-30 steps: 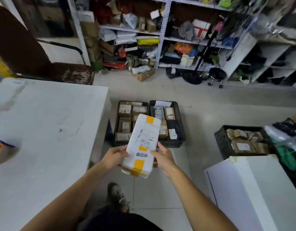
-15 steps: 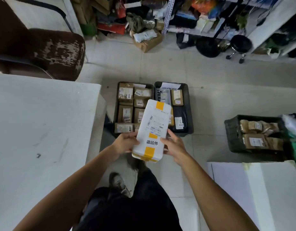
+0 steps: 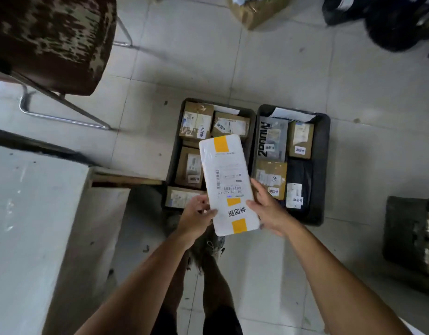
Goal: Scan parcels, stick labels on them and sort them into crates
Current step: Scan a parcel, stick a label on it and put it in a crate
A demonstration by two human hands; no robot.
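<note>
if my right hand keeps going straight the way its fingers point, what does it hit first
The right hand already grips the white parcel. Beyond its edge, probably the brown box in the right crate; depth is unclear.

The white parcel [image 3: 229, 184] reads "退回件"; the same sticker marks the crated boxes [image 3: 196, 122]; a grey pack [image 3: 272, 139] shows "2000W"

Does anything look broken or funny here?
The chair seat looks damaged: its dark covering is peeling in pale patches. The white parcel, held by the left hand and right hand, looks intact.
</note>
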